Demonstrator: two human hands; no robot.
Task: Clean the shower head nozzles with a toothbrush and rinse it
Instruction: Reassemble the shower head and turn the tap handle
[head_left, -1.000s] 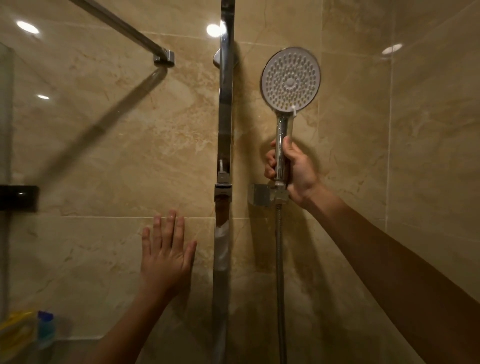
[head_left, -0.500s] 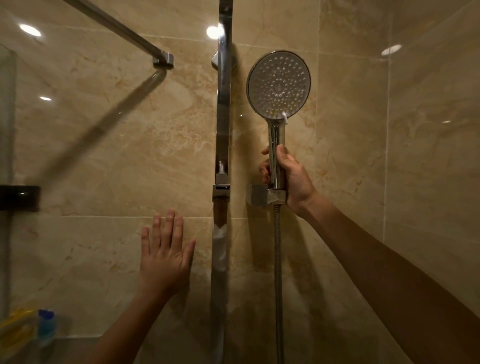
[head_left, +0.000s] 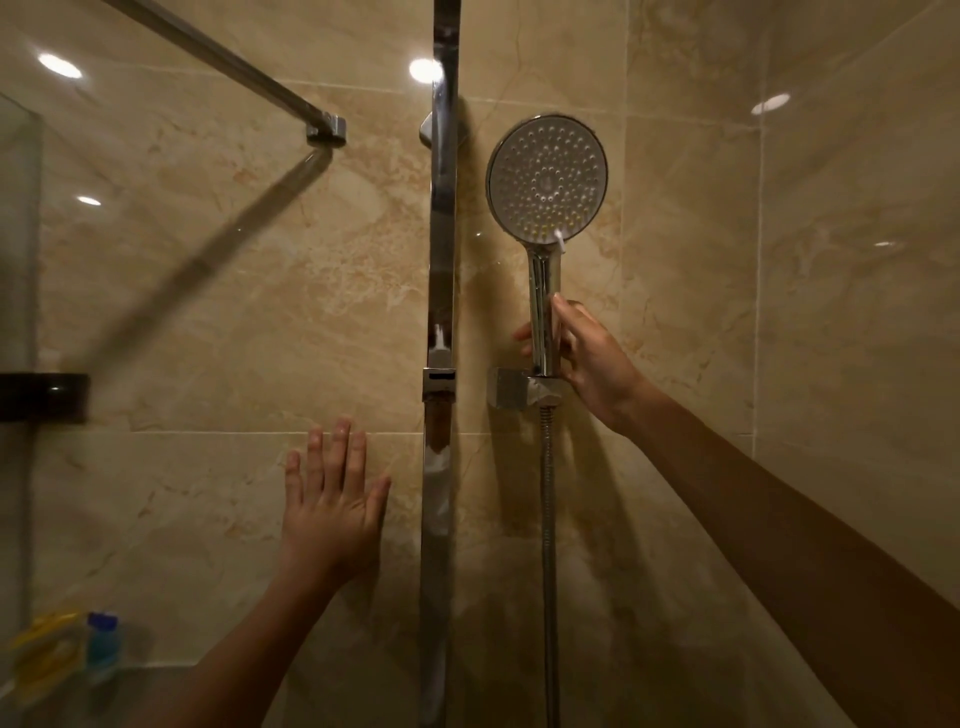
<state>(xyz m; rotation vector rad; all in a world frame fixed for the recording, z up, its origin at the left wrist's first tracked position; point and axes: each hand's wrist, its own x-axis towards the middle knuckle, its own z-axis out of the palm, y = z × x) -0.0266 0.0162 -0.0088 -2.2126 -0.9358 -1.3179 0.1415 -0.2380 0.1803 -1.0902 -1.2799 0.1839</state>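
One right hand (head_left: 592, 358) grip has loosened on the shower head (head_left: 546, 179).

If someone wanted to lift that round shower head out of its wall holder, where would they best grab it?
Probably by the chrome handle, from the right, as the right hand is doing. The handle is a slim upright stem under the wide shower head, just above the holder, so fingers can wrap it. The disc is too broad, and the vertical rail crowds the left.

Dim warm light; ceiling-spot glare on wall tiles (head_left: 685, 291), long shadows, wide-angle bowing, bottom-left bottles (head_left: 101, 644) blurred, possibly behind glass.
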